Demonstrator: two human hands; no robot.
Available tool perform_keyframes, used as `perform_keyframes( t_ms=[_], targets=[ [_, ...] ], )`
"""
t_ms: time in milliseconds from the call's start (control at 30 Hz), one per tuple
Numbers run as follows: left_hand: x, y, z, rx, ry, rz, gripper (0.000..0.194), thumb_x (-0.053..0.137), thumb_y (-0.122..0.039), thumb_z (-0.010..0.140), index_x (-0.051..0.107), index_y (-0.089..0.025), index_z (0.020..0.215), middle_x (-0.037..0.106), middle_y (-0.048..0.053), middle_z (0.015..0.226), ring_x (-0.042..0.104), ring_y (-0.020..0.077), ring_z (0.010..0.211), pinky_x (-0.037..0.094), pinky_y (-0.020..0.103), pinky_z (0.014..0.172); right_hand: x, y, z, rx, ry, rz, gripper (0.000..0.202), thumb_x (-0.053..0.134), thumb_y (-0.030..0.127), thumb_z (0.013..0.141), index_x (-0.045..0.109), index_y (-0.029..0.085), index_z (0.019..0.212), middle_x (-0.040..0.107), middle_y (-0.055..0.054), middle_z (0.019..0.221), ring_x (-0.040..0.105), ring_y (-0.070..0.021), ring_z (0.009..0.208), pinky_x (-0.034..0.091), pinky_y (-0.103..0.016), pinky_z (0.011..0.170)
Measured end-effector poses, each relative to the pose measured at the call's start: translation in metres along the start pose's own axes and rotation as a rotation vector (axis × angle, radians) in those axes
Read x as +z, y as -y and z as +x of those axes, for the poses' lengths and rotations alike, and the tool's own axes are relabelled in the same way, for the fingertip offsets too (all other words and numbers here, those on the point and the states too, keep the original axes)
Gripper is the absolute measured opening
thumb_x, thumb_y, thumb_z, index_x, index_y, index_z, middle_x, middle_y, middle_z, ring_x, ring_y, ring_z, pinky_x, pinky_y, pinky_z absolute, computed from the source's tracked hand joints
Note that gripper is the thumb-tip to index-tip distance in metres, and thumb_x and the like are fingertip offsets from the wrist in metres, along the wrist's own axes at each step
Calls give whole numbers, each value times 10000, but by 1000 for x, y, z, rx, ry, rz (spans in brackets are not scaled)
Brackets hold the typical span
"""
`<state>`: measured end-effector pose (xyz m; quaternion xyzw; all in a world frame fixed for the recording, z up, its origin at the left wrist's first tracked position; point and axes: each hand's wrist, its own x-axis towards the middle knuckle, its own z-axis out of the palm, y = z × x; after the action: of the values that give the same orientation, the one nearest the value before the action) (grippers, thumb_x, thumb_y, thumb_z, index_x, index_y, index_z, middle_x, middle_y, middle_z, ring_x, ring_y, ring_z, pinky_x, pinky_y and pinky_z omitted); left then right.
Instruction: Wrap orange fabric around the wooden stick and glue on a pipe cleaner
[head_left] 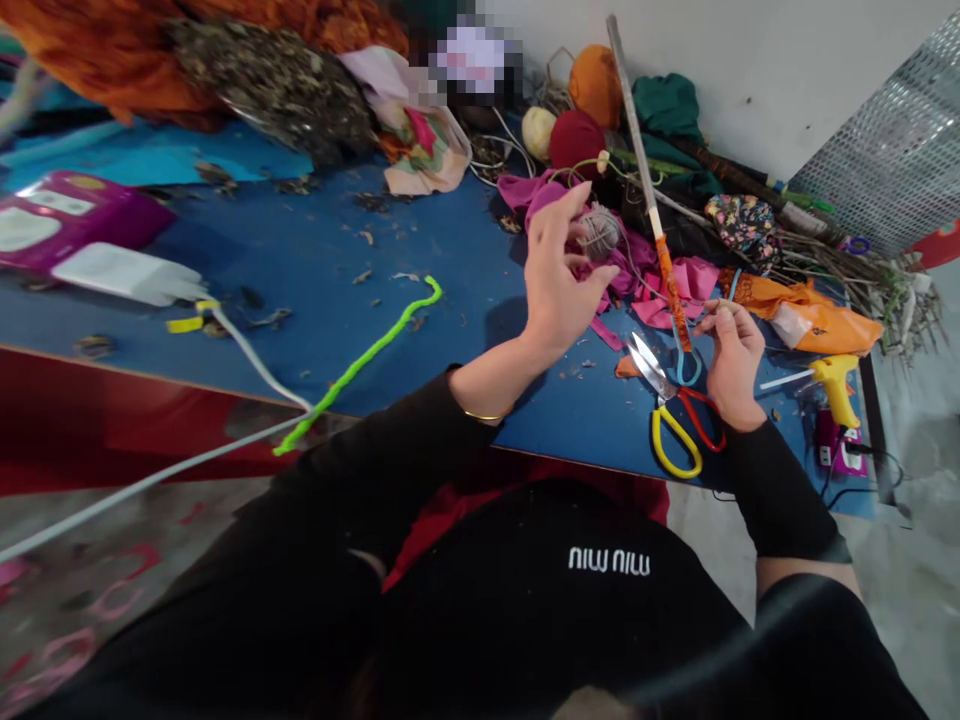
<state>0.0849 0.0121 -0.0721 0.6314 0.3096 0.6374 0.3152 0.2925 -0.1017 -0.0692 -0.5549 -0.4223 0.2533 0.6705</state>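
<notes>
My left hand (559,275) is raised over the table with its fingers apart. Just beyond its thumb and fingers is a ball of grey yarn (602,232); I cannot tell whether they touch. A thin strand runs from the ball toward my right hand (735,350), whose fingertips pinch it. Beside that hand stands a long stick (636,130), tilted, its lower part wrapped in orange cloth (670,285). A light-blue loop (686,368) shows at its lower end. Scissors with a yellow and a red handle (676,425) lie with blades parted below the stick.
A yellow glue gun (836,390) and a purple power strip (841,445) are at the right. Magenta cloth (630,262) and bundled twigs (840,275) lie behind. A green fuzzy stem (360,365), a white cable (255,355) and a purple box (82,215) are at the left.
</notes>
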Motion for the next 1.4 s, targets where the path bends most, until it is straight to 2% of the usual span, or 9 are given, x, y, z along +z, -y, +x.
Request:
perform_keyframes(
  t_ms=[167,267,367,533,767,900,1067,1267,1400],
  targets=[
    [9,-20,-17,208,260,-74,370,735,-480,1041,806,-207,801,778,25,756,716,135,716,575,254,740,6,5,-8,-43,106,24,509,811,724,798,740,255,984,644,43,740,584,-126,658,509,-283,657],
    [19,-33,-31,250,390,-224,305,787,-508,995,860,-213,970,837,56,893,772,150,797,596,241,766,9,11,-17,-59,191,21,615,818,809,743,747,261,1012,666,24,799,618,-149,726,552,-312,719],
    [25,-42,-40,308,408,-301,289,882,-471,913,866,-232,1074,850,60,961,788,159,825,615,242,785,13,18,-26,-35,244,-24,678,805,863,709,740,256,1004,691,4,865,648,-178,808,588,-359,811],
    [22,-45,-41,365,368,-381,77,863,-297,949,856,-221,954,841,39,865,789,141,772,619,209,749,15,26,-33,-45,292,-89,573,791,782,804,745,243,992,702,-5,870,633,-177,810,577,-353,789],
    [17,-45,-32,234,515,-430,249,785,-406,1016,850,-199,894,830,66,827,784,152,750,613,220,711,14,22,-32,-28,329,-85,533,792,739,831,717,231,975,704,-6,889,655,-179,850,589,-363,834],
    [18,-49,-35,152,466,-462,242,822,-427,983,855,-217,866,838,59,841,782,158,757,624,242,723,15,17,-31,-24,301,-84,534,783,753,825,720,242,968,704,-2,881,657,-177,843,594,-359,821],
    [20,-52,-43,77,349,-321,286,869,-465,932,823,-217,797,813,41,795,759,167,727,629,286,728,15,17,-29,-32,245,-115,489,833,688,811,739,245,995,694,10,852,633,-163,798,582,-331,775],
    [21,-50,-48,138,274,-256,297,853,-431,950,776,-193,790,788,35,780,725,143,688,580,254,669,15,18,-30,-4,271,-115,507,800,711,836,734,244,1022,671,9,857,621,-166,816,578,-341,809],
    [21,-48,-49,167,273,-221,340,824,-506,964,781,-209,802,797,45,798,745,159,722,595,266,704,15,20,-32,-1,278,-92,452,794,684,861,745,263,1019,674,-1,887,624,-179,849,577,-348,839]
  ],
)
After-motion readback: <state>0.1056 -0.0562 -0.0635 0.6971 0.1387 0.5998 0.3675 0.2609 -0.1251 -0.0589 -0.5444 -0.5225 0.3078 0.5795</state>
